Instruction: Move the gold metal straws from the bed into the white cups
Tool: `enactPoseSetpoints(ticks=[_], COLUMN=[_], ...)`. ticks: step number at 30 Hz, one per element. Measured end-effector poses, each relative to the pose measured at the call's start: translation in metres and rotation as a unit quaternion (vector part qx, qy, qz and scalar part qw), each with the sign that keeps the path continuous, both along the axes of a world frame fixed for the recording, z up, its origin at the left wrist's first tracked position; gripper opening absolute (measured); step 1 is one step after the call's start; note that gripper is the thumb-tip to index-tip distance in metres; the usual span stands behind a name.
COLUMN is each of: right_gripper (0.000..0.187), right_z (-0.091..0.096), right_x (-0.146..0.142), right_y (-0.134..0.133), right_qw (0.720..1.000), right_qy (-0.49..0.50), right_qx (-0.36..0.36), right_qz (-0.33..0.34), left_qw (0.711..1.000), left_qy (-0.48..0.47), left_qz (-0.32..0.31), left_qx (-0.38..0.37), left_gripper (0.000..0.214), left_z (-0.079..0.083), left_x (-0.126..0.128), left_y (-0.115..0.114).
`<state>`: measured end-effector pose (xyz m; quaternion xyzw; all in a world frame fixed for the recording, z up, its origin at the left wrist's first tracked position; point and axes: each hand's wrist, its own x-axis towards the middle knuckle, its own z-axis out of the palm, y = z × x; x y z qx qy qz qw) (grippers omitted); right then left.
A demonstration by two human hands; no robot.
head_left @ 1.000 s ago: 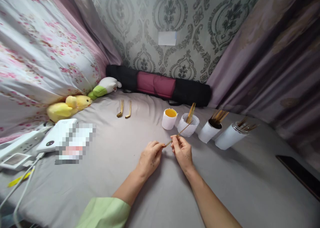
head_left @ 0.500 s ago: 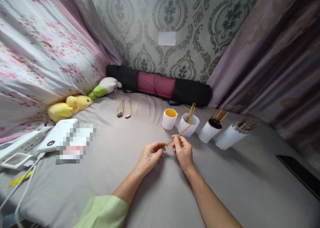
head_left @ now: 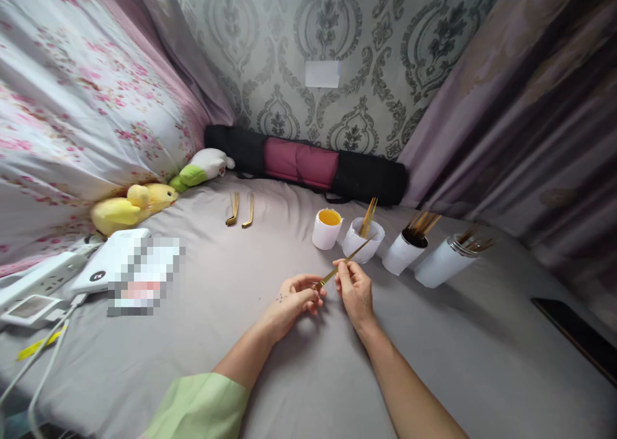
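Pinches 1 stick (head_left: 330, 276) between fingers of right hand (head_left: 355, 289), on near side of 4 cups (head_left: 401, 257); cannot tell whether left hand (head_left: 292, 302) grips. Already has sticks (head_left: 423, 223) standing in 3.

We see soft, muted light, seemingly from the upper left, as the white containers (head_left: 399, 255) throw faint, soft-edged shadows rightward over the grey sheet (head_left: 216, 272). The right-hand curtain (head_left: 530, 117) sinks into dimness. Wide-angle stretching skews the dark slab (head_left: 573, 337) near our right edge, and coarse mosaic blocks (head_left: 147, 275) obscure a patch at left.
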<state>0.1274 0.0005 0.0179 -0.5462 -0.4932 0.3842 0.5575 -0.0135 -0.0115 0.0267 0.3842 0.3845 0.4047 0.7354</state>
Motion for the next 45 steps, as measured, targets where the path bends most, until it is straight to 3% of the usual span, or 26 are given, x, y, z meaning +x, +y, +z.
enactPoseSetpoints(ticks=[14,29,45], right_gripper=[0.032,0.037,0.04], right_z=[0.002,0.005,0.043], right_x=[0.004,0.01,0.039], right_y=[-0.001,0.004,0.024], right_qw=[1.0,0.998,0.997], right_qy=[-0.015,-0.041,-0.012], right_qx=[0.017,0.014,0.032], right_qz=[0.006,-0.039,-0.072], left_qw=[0.993,0.99,0.989], left_qy=[-0.077,-0.066,-0.066], left_qz=[-0.066,-0.086,-0.086], left_qx=[-0.051,-0.088,-0.098], left_gripper=[0.038,0.033,0.03], left_z=[-0.003,-0.004,-0.001], left_x=[-0.003,-0.003,-0.003], left_y=[-0.002,-0.002,-0.003])
